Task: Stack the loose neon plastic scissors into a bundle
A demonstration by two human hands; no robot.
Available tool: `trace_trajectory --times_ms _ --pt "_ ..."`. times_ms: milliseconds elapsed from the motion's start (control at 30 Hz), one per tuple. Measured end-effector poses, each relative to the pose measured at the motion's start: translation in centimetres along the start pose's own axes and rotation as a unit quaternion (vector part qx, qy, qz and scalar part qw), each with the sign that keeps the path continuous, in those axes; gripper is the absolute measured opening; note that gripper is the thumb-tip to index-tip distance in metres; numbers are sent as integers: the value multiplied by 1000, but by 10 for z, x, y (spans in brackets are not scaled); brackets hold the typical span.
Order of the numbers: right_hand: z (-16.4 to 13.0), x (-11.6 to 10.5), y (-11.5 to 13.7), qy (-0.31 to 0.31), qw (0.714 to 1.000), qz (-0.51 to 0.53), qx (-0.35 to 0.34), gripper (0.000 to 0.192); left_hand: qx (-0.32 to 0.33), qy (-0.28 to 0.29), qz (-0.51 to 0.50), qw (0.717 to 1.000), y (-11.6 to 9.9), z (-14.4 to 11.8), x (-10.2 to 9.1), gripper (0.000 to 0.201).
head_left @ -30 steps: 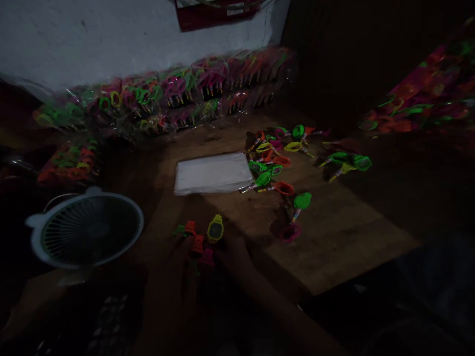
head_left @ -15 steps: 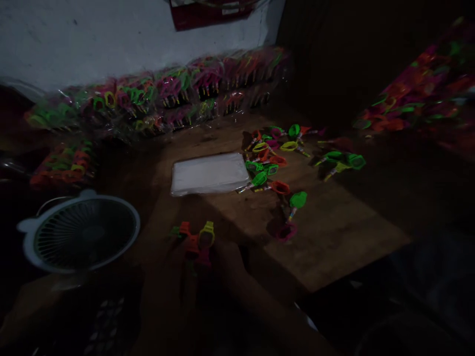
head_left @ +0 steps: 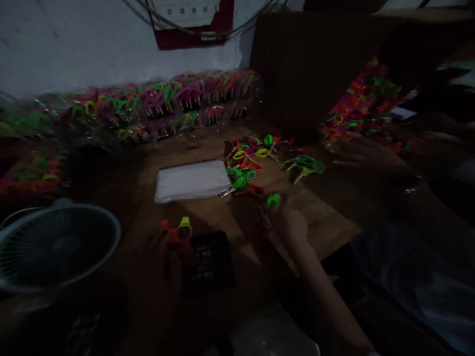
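In the dim light my left hand (head_left: 163, 254) holds a small bunch of plastic toy watches (head_left: 180, 237), orange, yellow and pink. My right hand (head_left: 289, 222) is over the table with its fingers curled at a green toy watch (head_left: 273, 200). Shadow hides part of those fingertips. A dark, blurred pinkish watch (head_left: 262, 232) lies just below them. Beyond is a loose pile of toy watches (head_left: 247, 158) in green, orange, yellow and pink, beside a flat stack of clear-wrapped white sheets (head_left: 193, 182).
A dark openwork crate-like thing (head_left: 210, 262) is between my hands. A round pale-rimmed fan (head_left: 63, 247) stands at left. Bagged watches (head_left: 156, 101) line the wall below a calendar (head_left: 193, 37). Another person's hand (head_left: 359, 153) rests by a heap of watches (head_left: 365, 106) at right.
My right hand has left the bunch in my left hand and moved right to the green watch. Another person's hand now shows at right. The view has shifted right.
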State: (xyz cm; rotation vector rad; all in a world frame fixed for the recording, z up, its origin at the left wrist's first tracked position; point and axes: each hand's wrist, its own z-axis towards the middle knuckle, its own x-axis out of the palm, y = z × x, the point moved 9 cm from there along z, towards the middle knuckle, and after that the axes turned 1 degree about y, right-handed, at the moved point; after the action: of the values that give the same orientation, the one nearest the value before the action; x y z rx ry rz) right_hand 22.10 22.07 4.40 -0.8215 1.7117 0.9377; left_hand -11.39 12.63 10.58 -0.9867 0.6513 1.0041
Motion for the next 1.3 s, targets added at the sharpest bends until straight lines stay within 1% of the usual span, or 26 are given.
trace_trajectory --times_ms 33,67,133,167,200,233,267,300,333,367,400,467,500,567,633,667,733,800,900,1000,1100,1167,1300 --pt "5 2 0 16 1000 17 -4 62 -3 -4 7 1000 -1 5 0 53" --pt "8 4 2 21 998 56 -13 66 -7 -8 7 1000 -1 10 0 50" --pt "6 1 10 -10 983 179 -33 75 -14 -17 -12 1000 -1 21 -3 42" --pt "2 -2 14 -33 964 260 -47 75 -12 -17 -24 999 -1 28 -4 39" --pt "-4 -2 21 -41 935 347 -66 69 0 -13 -34 999 -1 35 -5 38" --pt "-12 2 31 -20 898 430 -89 60 21 -1 -38 999 -3 42 -3 39" --pt "-21 10 44 24 858 500 -114 49 53 19 -33 998 -5 50 1 41" --pt "-33 22 60 87 820 548 -139 40 89 44 -23 995 -8 56 7 45" --pt "-48 35 77 154 789 574 -157 36 125 72 -11 990 -10 61 14 47" --pt "-63 50 91 217 764 584 -167 33 157 98 -1 983 -12 65 22 49" --pt "-79 64 103 267 745 587 -170 31 180 122 9 976 -13 67 30 50" --pt "-106 87 116 319 721 595 -157 27 194 156 29 968 -12 69 42 49" --pt "-117 96 119 334 714 598 -147 25 191 159 31 968 -11 69 44 49" --pt "-136 108 121 346 715 591 -139 18 172 139 22 975 -10 69 42 47" --pt "-149 113 121 346 736 561 -155 10 163 110 9 980 -13 67 35 44" --pt "-153 113 122 341 745 547 -170 9 157 102 9 982 -14 66 32 43" --pt "-157 110 123 325 757 528 -206 13 146 103 20 984 -15 65 31 42" --pt "-156 108 123 313 762 516 -234 16 141 91 19 986 -16 66 29 41" --pt "-152 107 124 324 746 524 -255 15 141 62 18 988 -17 68 25 40" --pt "-151 103 131 365 724 514 -280 15 131 64 4 989 -15 68 26 40" --pt "-155 94 139 387 725 473 -317 21 118 72 -20 990 -12 67 29 41" --pt "-155 87 143 378 728 467 -329 24 117 71 -29 990 -10 67 30 42" --pt "-153 77 149 323 736 472 -362 29 132 70 -61 987 -10 68 28 48"
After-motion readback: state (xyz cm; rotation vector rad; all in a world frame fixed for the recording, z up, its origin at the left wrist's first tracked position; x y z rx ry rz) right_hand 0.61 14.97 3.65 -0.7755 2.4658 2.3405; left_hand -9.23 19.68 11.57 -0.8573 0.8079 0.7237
